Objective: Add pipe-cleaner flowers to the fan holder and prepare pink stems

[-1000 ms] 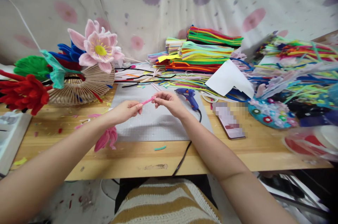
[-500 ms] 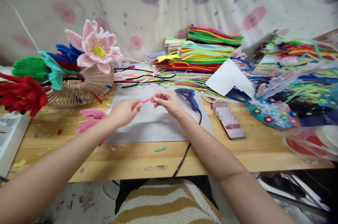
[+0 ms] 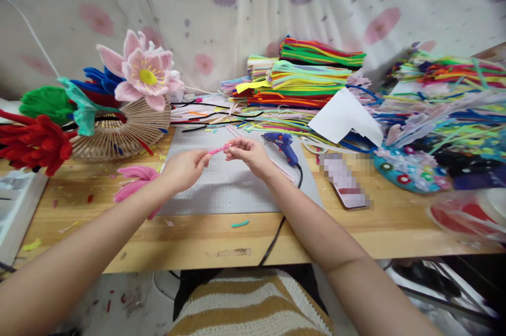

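Note:
A short pink pipe cleaner [image 3: 219,150] is stretched between my two hands above a grey cutting mat [image 3: 233,183]. My left hand [image 3: 184,169] pinches its left end with closed fingers. My right hand [image 3: 248,154] pinches its right end, fingers curled. A pink pipe-cleaner flower piece [image 3: 134,180] lies on the wooden table [image 3: 197,236] just behind my left forearm. A blue glue gun [image 3: 281,144] rests on the mat right of my right hand, its black cord running off the table's front edge.
A wicker fan-shaped basket [image 3: 118,133] holds a pink lotus flower [image 3: 144,75] and red, green and blue pipe-cleaner flowers at the left. Stacks of coloured pipe cleaners [image 3: 308,75] fill the back and right. A phone [image 3: 344,180] and white paper [image 3: 343,117] lie right.
My hands have stayed almost where they were, still holding the pink pipe cleaner. The pink flower piece now shows higher beside my left forearm than one second ago.

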